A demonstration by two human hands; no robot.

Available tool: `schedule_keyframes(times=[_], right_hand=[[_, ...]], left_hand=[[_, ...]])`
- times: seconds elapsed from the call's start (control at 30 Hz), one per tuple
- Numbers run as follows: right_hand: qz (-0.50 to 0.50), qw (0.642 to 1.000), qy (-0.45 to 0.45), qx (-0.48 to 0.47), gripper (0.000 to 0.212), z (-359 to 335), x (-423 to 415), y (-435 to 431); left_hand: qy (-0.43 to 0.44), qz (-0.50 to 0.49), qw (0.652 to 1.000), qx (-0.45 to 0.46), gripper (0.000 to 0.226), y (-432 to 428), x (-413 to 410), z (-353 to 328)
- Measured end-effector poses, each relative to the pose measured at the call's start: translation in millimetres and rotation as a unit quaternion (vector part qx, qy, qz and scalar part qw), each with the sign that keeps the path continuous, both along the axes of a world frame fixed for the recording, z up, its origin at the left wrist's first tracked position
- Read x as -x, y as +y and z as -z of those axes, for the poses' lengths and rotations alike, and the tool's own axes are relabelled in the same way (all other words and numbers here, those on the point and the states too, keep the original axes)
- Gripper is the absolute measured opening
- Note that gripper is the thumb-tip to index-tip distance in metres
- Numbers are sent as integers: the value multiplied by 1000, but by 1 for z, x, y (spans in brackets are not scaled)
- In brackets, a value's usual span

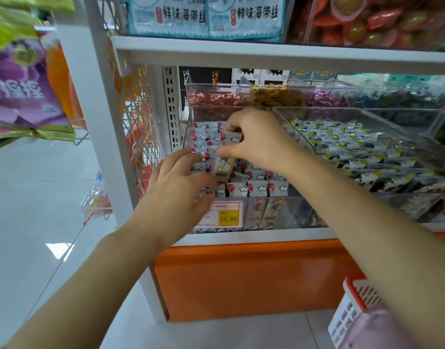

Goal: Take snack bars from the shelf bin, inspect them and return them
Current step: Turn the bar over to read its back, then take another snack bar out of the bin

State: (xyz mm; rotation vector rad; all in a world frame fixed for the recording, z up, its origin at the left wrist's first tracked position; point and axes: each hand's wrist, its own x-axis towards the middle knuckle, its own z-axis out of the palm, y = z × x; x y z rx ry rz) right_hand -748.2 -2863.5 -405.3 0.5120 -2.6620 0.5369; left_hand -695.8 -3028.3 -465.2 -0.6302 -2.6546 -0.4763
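Fingertips of the right hand pinched the upper end of one snack bar. The thumb and forefinger were closed on the wrapper and the other fingers curled loosely above it. The bar hung down from that pinch and a little toward the person, its long axis close to upright. Its lower end sat just over the rows of snack bars packed in the clear bin.

The left hand lay below and to the left of the pinch, its thumb close beside the bar's lower end and its fingers bent over the wrappers at the bin's front. Whether those fingers actually held a packet could not be told. The right hand was plainly the one carrying the bar, with the left near enough to steady or take it.

Judging by the pose, the bar was either just lifted or about to go back. Any return would be a short drop straight down from the grip into a gap among the rows.

Below the grip, a yellow price tag hung on the bin's front wall, above the white shelf edge. To the right stood a neighbouring bin of other packets. Lower and nearer, a basket showed beside the right forearm, with pale floor off to the left.
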Motion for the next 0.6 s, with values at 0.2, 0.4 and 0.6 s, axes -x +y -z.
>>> schedule_keyframes(times=[0.2, 0.4, 0.6], right_hand=[[18, 999, -14, -30, 42, 27, 2, -13], [-50, 986, -66, -145, 24, 39, 3, -10], [-18, 995, -64, 71, 20, 21, 23, -4]], left_hand=[[8, -20, 1000, 6, 41, -3, 2, -3], [13, -36, 999, -18, 39, -6, 5, -5], [20, -36, 999, -26, 36, -6, 6, -5]])
